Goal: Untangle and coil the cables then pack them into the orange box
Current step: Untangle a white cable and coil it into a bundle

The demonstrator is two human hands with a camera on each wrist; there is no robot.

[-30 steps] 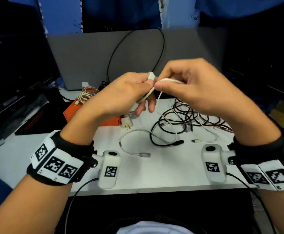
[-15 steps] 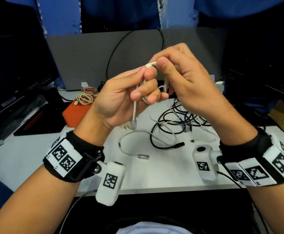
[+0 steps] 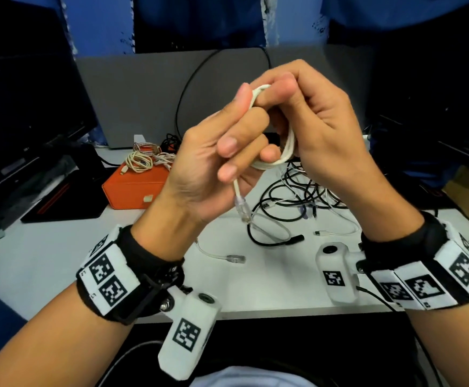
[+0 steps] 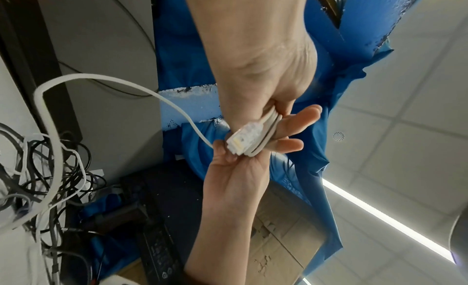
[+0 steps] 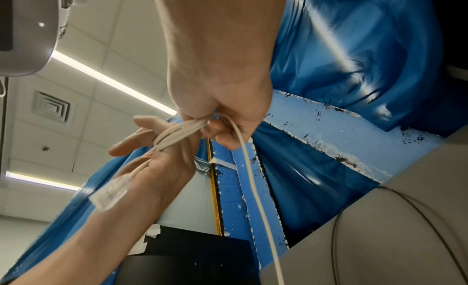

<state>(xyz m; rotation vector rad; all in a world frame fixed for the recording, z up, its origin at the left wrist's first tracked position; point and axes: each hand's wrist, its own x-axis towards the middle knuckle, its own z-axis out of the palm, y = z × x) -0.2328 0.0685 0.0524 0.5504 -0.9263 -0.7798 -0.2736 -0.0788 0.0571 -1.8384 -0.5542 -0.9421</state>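
The left hand [image 3: 216, 160] holds a small coil of white network cable [image 3: 280, 155] raised above the white desk [image 3: 46, 263], its loops lying across the extended fingers [image 4: 291, 127] with the thumb pinning them near the top, and a clear modular plug [image 3: 241, 210] dangling just below the palm. The right hand [image 3: 320, 127] pinches the same coil from the right, fingers curled around the loops. The cable's free run drops from the right hand to the desk and ends in a second clear plug [image 3: 236, 258] lying near the front edge.

To coil well, I judge the left thumb should stay firm on the crossing while the right hand feeds each new turn the same size as the last, letting the cable roll between the fingers so no twist builds. Draw the slack up gently: the trailing length lies beside the black tangle [image 3: 303, 196] and could snag it.

The orange box [image 3: 135, 188] sits at far left, coiled cables [image 3: 141, 160] already heaped on it
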